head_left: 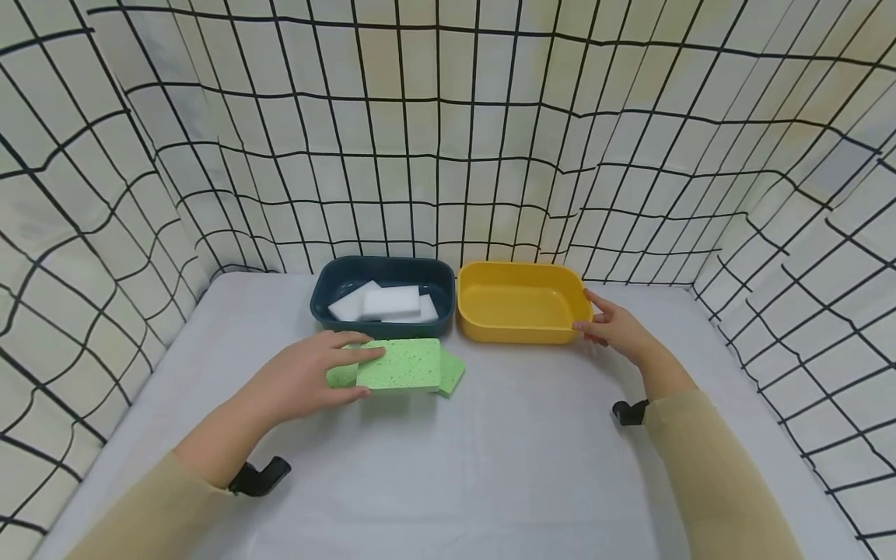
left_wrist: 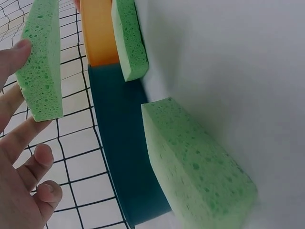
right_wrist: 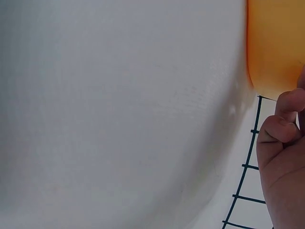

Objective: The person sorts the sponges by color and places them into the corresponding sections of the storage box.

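My left hand (head_left: pixel 308 377) pinches a light green sponge (head_left: pixel 400 365) between thumb and fingers, raised above the table. In the left wrist view, two more green sponges lie below the held one: one (left_wrist: pixel 129 40) farther off, the other (left_wrist: pixel 195 157) nearer. From overhead, the held sponge partly covers both. Behind them stands a dark blue bin (head_left: pixel 381 330) with several white sponges (head_left: pixel 390 302) inside. At the right end of a yellow bin (head_left: pixel 518 335), my right hand (head_left: pixel 619 330) holds the near corner with thumb and fingers; the right wrist view shows only part of this.
Both bins stand side by side at the back of a white-covered table (head_left: pixel 490 467). A black wire grid (head_left: pixel 437 155) rises behind them and along both sides. Small black wrist cameras (head_left: pixel 259 476) sit below the hands.
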Motion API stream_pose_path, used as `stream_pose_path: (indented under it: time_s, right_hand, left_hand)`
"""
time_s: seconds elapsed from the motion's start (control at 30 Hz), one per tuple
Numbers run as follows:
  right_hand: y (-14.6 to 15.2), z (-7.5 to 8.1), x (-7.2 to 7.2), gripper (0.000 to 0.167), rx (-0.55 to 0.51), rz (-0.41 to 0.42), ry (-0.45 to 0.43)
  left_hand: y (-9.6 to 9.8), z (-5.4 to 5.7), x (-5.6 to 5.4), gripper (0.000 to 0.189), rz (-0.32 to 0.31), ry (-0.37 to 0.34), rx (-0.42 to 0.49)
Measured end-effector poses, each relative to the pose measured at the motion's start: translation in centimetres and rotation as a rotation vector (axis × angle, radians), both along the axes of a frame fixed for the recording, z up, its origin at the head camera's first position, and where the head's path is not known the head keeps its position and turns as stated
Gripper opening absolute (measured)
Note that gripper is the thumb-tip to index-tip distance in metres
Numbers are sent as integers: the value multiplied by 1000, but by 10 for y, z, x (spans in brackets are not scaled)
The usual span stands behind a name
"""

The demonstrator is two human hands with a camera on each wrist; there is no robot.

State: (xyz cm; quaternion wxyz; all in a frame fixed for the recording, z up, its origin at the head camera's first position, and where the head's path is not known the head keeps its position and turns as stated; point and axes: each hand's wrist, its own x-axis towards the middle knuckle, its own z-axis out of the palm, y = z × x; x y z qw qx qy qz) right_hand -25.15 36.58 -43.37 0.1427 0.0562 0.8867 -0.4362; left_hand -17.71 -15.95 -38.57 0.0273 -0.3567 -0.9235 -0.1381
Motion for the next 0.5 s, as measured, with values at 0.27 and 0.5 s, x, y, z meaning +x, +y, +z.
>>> stream_pose_path:
  time_s: [0.27,0.5]
  right_hand:
    - [2,4,0,99,12,32,3]
    - [1,5,0,99,-3,28,-3]
  left_hand:
    - [19,6,-22,57,14,-32,-6]
    - [35,9,-41,57,17,-46,-18]
